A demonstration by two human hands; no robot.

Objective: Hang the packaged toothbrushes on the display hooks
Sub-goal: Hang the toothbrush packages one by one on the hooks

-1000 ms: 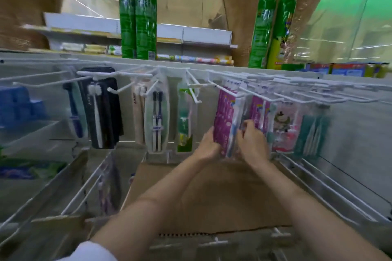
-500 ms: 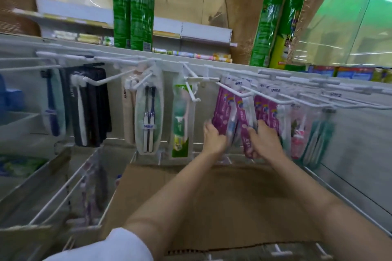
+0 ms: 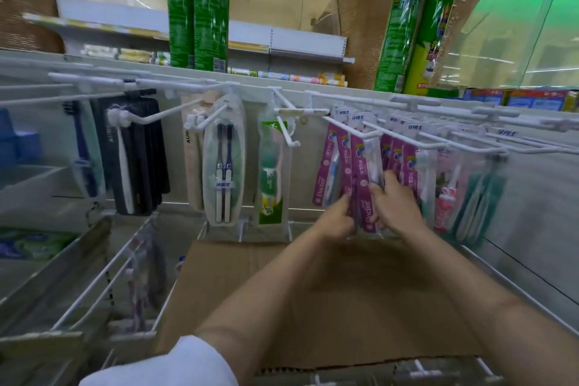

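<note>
Task well advanced: several purple toothbrush packs [image 3: 332, 163] already hang in rows on the white display hooks [image 3: 354, 131], with no loose stock in view. Left hand [image 3: 336, 221] and right hand [image 3: 396, 208] pinch the lower end of the front purple pack [image 3: 366, 185] between curled fingers. It hangs from its hook, long axis near vertical, header up, foot tilted slightly toward the person.

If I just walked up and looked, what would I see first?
Probably the two hands in the middle: the left hand and right hand both hold a purple toothbrush pack that hangs among others on the white hooks. Next, the tall green packages that stand up high on the shelf top, and the brown cardboard box below the arms.
</note>
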